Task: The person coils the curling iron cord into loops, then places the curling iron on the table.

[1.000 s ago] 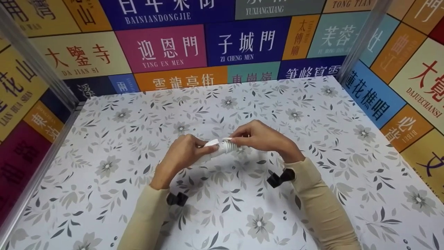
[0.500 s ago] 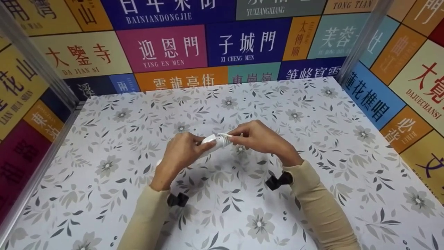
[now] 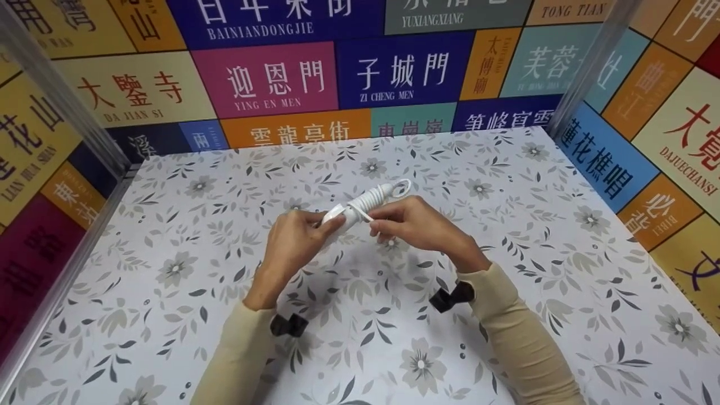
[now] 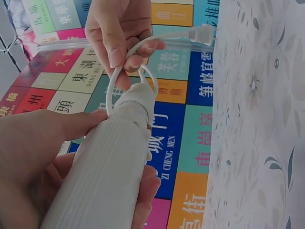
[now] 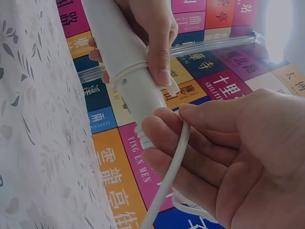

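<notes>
My left hand (image 3: pixel 295 239) grips a white, wand-shaped appliance (image 4: pixel 102 171) round its long ribbed body, thumb along the side. A white power cord (image 3: pixel 371 199) is wound in tight turns about the far part, with a loose loop beyond. My right hand (image 3: pixel 419 228) pinches a free length of this cord between thumb and fingers, just beside the appliance. In the right wrist view the cord (image 5: pixel 171 176) runs down across the fingers. A white plug (image 4: pixel 201 34) hangs off the cord's end in the left wrist view. Both hands are over the middle of the table.
The table (image 3: pixel 360 337) has a white cover printed with grey flowers and leaves. Panels with coloured name signs (image 3: pixel 264 76) stand along the back and both sides, joined by metal corner posts (image 3: pixel 590 62). A small black block (image 3: pixel 289 324) sits at each wrist.
The appliance has swung so its wound end points up and away to the right, bringing the cord turns and loop into view. The right hand stays near its place, pinching the cord.
</notes>
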